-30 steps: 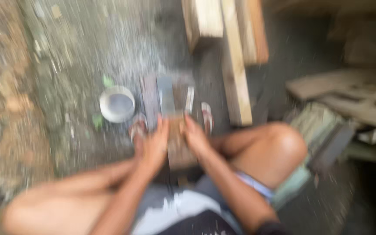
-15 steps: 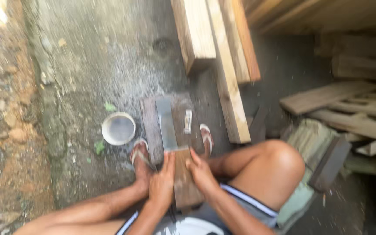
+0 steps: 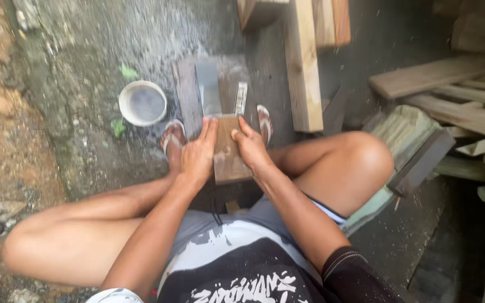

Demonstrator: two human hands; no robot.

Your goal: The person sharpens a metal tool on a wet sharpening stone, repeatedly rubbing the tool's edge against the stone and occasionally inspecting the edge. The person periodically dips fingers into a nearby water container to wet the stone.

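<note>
Operator sits on the ground, knees spread, feet in sandals (image 3: 173,138).

Work item: flat rectangular wood block (image 3: 228,154), brown, lying lengthwise between the feet, near end toward the lap. A grey metal blade (image 3: 207,90) runs out from its far end and lies flat on a dark slab (image 3: 186,92) resting on the wet concrete floor (image 3: 79,62).

Hand state:
- Left hand (image 3: 198,154): fingers together, extended, palm pressed against the block's left edge and top. Not closed around it.
- Right hand (image 3: 250,147): same config on the right edge, fingers pointing fwd, thumb on top.
- Both hands flat and bearing down; block is clamped between them, no pinch.

Handling, est.: block is stiff and prob. moderately heavy with the metal attached. Wood face looks damp, so may be slippery; hold by the long sides w/ palms, approx. mid-length. Blade edge is likely sharp; keep fingertips behind the wood/metal junction.

Adjacent items:
- White round bowl (image 3: 142,103) w/ grey water, left of the slab, near the left foot.
- Small pale strip (image 3: 241,98) beside the blade, right side. Kind cannot be told.
- Timber planks (image 3: 301,67) stacked ahead and to the right.
</note>
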